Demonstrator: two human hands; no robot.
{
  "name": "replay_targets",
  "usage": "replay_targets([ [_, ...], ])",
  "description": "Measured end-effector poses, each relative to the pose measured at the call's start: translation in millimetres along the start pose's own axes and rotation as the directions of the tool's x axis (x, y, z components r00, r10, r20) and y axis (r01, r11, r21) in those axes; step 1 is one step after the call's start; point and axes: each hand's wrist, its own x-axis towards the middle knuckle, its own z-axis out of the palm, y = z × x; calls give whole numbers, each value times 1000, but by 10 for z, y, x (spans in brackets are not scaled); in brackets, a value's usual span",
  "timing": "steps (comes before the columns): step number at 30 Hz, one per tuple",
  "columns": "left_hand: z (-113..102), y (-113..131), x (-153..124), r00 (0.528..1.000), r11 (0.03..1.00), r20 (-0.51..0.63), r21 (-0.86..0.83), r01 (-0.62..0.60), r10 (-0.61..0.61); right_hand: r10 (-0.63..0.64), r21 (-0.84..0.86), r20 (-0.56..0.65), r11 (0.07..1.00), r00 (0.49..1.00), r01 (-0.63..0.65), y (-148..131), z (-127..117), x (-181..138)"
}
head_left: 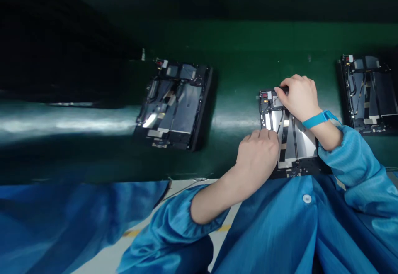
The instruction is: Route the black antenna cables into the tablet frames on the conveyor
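The opened device (290,141) lay flat on the green bench (236,62), right of the scene's centre and close to the bench's near edge, its inner face upward. Dark strips (282,153) ran lengthwise over its bright panel; a red part (265,95) sat at its far left corner. My hands were apart. My left hand (258,151) was curled over the left side; its fingertips were hidden, so I could not tell whether they gripped anything. My right hand (300,95) bent over the far edge, thumb and forefinger drawn close; whether something was pinched there could not be made out. In my judgement, a curled finger could have snagged a strip and strained it, and an uneven push could have slid the device over the near edge. The loose tail of my blue wristband (319,119) might also have caught. Similar devices lay well apart, left (180,104) and right (370,93).
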Motion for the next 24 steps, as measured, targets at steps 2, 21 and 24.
replay_targets([
  [2,25,-83,-39,1000,990,0,-140,15,-15,-49,34,-4,998,999,49,-8,-27,-10],
  [21,303,-797,522,969,452,-30,-888,86,-244,-288,350,-34,894,957,281,54,-286,-748],
  [24,265,-908,577,988,363,47,-927,97,-144,-299,395,-34,873,954,287,122,-210,-762],
])
